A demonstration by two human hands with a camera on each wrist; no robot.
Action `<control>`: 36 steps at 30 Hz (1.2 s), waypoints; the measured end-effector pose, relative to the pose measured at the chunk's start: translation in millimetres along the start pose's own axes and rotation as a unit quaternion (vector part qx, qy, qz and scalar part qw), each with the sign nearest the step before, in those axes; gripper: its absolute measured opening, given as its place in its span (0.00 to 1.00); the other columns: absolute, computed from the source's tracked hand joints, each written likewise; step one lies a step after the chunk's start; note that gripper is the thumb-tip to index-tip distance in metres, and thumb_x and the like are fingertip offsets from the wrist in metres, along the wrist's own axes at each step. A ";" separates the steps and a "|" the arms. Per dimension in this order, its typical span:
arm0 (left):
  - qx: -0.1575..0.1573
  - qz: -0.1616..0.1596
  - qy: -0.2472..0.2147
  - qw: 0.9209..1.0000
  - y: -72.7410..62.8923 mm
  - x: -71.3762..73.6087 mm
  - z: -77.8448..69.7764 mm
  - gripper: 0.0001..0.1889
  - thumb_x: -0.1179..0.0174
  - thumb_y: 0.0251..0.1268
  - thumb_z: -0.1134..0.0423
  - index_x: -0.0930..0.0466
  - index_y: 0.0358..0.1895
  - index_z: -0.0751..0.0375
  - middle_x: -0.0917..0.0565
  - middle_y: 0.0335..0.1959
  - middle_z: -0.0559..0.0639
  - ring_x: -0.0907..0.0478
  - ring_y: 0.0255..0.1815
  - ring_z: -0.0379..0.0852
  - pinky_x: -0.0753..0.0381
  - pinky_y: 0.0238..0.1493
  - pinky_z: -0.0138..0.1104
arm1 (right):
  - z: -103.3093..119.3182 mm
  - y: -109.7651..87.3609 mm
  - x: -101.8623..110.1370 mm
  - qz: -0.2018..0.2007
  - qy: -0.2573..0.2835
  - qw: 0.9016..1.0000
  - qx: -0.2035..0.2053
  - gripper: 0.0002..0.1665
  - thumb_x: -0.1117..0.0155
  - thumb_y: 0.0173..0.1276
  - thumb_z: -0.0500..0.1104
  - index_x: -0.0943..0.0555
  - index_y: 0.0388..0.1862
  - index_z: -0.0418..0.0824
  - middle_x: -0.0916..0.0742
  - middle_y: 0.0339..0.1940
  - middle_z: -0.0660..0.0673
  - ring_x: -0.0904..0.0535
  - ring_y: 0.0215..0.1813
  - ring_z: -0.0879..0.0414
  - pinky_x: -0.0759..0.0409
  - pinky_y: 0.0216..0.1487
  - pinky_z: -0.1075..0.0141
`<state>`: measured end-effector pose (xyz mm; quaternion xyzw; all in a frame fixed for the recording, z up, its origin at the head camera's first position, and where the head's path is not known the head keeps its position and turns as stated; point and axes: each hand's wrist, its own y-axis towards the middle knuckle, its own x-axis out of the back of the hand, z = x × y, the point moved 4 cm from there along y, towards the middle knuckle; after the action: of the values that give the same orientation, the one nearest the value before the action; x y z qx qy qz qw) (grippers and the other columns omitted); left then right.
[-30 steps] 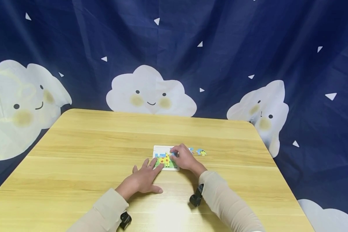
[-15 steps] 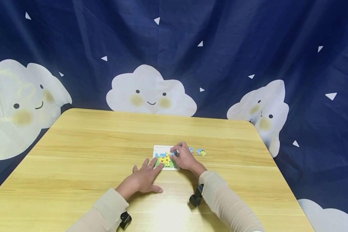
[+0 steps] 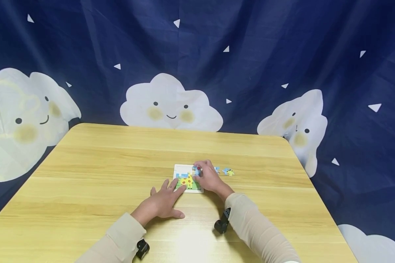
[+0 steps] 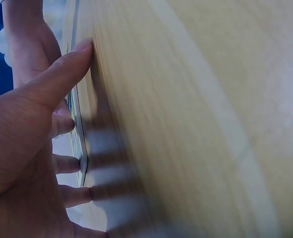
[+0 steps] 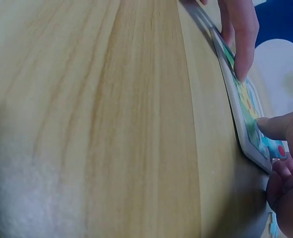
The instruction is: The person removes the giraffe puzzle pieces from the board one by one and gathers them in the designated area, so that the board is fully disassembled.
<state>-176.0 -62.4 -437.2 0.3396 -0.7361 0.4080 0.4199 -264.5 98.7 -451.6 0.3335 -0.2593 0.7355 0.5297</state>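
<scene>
A small jigsaw puzzle with a white-framed tray (image 3: pixel 183 168) lies near the middle of the table, showing a yellow giraffe (image 3: pixel 186 181) on green and blue. My left hand (image 3: pixel 164 201) is spread flat, its index and middle fingertips on the puzzle's lower left part. Over the tray's right side, my right hand (image 3: pixel 209 178) pinches a blue puzzle piece (image 3: pixel 196 170) with a red spot between thumb and fingers. In the right wrist view, that piece (image 5: pixel 275 148) is tilted at the tray's edge, the thumb (image 5: pixel 273 127) close above the picture.
Loose puzzle pieces (image 3: pixel 228 171) lie on the wooden table (image 3: pixel 125 160) just right of my right hand, one partly hidden behind it. A dark blue curtain (image 3: pixel 250 73) with smiling clouds hangs behind the table's far edge.
The piece in my right hand has turned so that its red spot now shows, and the right fingers have shifted slightly. My left hand stays in place.
</scene>
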 end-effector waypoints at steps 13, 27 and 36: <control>0.000 0.003 -0.003 1.000 0.2 -2.5 0.5 0.48 0.38 0.49 0.34 0.45 0.73 0.48 0.50 0.76 0.59 0.53 0.73 0.68 0.46 0.56 0.72 | -0.5 -0.4 0.5 -0.024 0.013 1.000 0.001 0.20 0.37 0.64 0.37 0.24 0.55 0.41 0.25 0.46 0.43 0.28 0.42 0.54 0.26 0.46 0.61; 0.002 0.002 -0.014 1.000 -1.3 0.1 -0.3 0.48 0.37 0.50 0.36 0.46 0.74 0.48 0.51 0.76 0.59 0.54 0.73 0.68 0.48 0.57 0.72 | -14.2 -4.7 20.5 -0.085 0.032 0.996 0.024 0.17 0.39 0.63 0.33 0.23 0.52 0.41 0.21 0.38 0.45 0.26 0.38 0.55 0.26 0.40 0.63; 0.000 -0.004 -0.019 1.000 -2.5 1.8 -0.1 0.48 0.36 0.50 0.37 0.45 0.73 0.48 0.51 0.76 0.59 0.54 0.74 0.68 0.49 0.57 0.72 | -35.3 -13.0 49.1 -0.115 0.058 0.992 0.001 0.18 0.40 0.63 0.31 0.23 0.53 0.37 0.20 0.41 0.41 0.22 0.40 0.52 0.21 0.40 0.62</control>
<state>-174.6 -63.7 -434.8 0.3499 -0.7427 0.4000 0.4075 -270.4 158.3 -436.4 0.3182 -0.1874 0.6883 0.6244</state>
